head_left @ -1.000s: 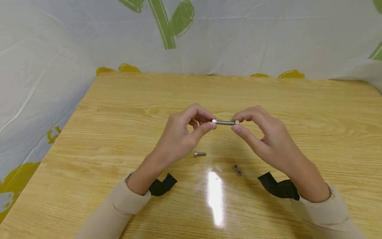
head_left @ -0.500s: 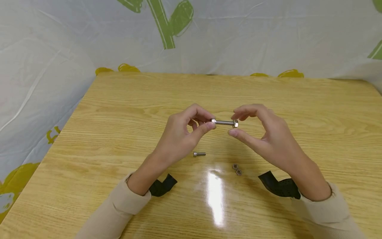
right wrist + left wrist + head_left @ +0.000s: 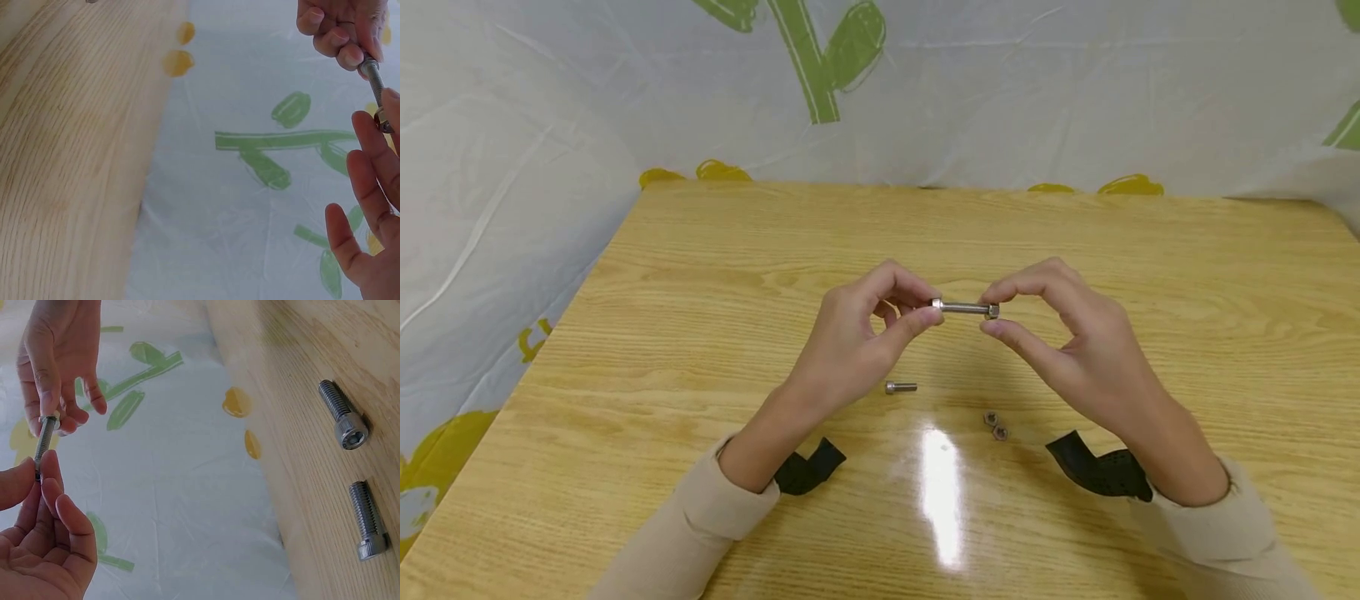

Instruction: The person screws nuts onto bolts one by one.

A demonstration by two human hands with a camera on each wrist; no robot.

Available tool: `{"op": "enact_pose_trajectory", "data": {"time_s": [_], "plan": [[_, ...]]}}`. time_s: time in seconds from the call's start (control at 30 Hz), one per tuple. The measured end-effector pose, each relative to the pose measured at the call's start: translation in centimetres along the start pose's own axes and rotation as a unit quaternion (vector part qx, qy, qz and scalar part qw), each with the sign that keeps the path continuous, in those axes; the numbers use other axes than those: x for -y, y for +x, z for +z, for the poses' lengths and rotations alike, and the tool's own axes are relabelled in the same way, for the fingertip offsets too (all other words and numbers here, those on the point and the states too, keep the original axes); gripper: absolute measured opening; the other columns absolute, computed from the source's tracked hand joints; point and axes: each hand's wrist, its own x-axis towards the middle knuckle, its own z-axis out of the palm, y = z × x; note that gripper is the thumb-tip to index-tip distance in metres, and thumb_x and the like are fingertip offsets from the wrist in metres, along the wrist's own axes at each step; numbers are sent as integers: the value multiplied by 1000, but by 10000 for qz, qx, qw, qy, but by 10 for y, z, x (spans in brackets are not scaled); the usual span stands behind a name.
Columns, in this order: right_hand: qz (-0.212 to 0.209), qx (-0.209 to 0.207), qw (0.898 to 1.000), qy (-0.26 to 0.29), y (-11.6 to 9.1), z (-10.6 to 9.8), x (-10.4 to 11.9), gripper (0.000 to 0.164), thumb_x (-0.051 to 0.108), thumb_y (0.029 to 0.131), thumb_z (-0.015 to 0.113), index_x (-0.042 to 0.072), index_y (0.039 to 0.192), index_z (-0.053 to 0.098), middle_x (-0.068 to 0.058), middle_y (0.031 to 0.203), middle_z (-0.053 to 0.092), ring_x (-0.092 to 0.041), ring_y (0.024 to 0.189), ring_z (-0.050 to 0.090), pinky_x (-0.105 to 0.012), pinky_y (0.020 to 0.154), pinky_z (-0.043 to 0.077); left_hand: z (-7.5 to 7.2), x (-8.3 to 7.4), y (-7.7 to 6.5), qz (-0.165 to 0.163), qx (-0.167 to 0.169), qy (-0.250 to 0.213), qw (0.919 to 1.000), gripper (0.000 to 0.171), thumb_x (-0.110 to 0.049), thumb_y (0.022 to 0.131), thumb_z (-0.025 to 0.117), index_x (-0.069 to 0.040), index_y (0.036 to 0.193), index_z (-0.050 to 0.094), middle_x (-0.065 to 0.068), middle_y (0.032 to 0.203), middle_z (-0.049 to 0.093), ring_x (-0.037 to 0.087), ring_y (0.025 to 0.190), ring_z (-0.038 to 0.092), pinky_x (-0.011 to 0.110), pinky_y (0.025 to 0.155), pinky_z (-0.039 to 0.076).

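Observation:
A silver socket-head bolt (image 3: 964, 308) is held level above the wooden table. My left hand (image 3: 853, 337) pinches its head between thumb and index finger. On the threaded end at the right sits a hex nut (image 3: 994, 311), which the thumb and index finger of my right hand (image 3: 1078, 342) pinch from below and above. The right wrist view shows the nut (image 3: 382, 120) partly covered by those fingers. Below my left hand a shorter bolt (image 3: 901, 387) lies on the table. The left wrist view has two bolts lying there, an upper bolt (image 3: 351, 428) and a lower bolt (image 3: 369, 525).
Two loose hex nuts (image 3: 996, 427) lie together on the wooden table (image 3: 760, 250), below the held bolt. Black straps (image 3: 1101, 473) stick out at both wrists by the beige sleeves. A white sheet with green and yellow plant prints hangs behind the table.
My right thumb and fingers came off the nut half a second ago, leaving it on the bolt, and now pinch it again. My left hand and the bolt stayed nearly still.

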Motion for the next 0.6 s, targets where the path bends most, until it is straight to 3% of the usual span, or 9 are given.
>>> {"op": "enact_pose_trajectory", "data": {"time_s": [0.13, 0.3, 0.5, 0.6], "plan": [[-17, -72, 10000, -44, -1, 1, -1, 27, -4, 76, 71, 2, 101, 63, -4, 94, 62, -3, 92, 53, -13, 82, 40, 0, 0, 0, 49, -8, 38, 10000, 12, -11, 89, 63, -4, 98, 61, 3, 87, 67, 8, 70, 56, 23, 68, 49], [157, -24, 9999, 3, -2, 2, -1, 14, 15, 90, 59, 5, 98, 65, -2, 93, 62, -2, 91, 51, -15, 79, 39, 1, -1, -1, 65, 4, 3, 10000, 12, -11, 88, 63, -4, 98, 61, 3, 86, 67, 11, 70, 57, 22, 67, 49], [409, -71, 9991, -126, -3, 5, -1, 25, 19, 97, 48, 5, 86, 65, -1, 84, 62, -4, 83, 45, -22, 73, 34, 2, -2, -2, 79, 52, -59, 9999, 12, -11, 88, 64, -4, 98, 61, 3, 86, 67, 13, 71, 58, 22, 68, 49], [551, -89, 9984, -119, -3, 4, -1, 28, 21, 98, 46, 6, 89, 67, 0, 84, 62, -5, 82, 45, -23, 71, 33, 2, -3, -2, 47, 52, -77, 9999, 12, -11, 88, 64, -4, 98, 61, 3, 86, 67, 14, 71, 58, 22, 68, 49]]}}
